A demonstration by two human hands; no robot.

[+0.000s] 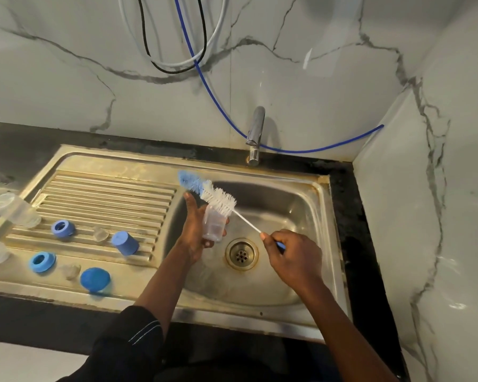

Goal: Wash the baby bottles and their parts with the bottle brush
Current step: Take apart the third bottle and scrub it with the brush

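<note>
One wide-angle view only, worn on the person's head; it faces forward and steeply down onto a steel sink (149,159) in a dark counter (352,216); close in, left hand (195,232) and right hand (293,260) mid-frame; marble wall (66,78) fills the top.

We stand at a home kitchen: steel sink (326,216) with drainboard (108,205), tap (255,133), marble-patterned wall (66,78).
</note>
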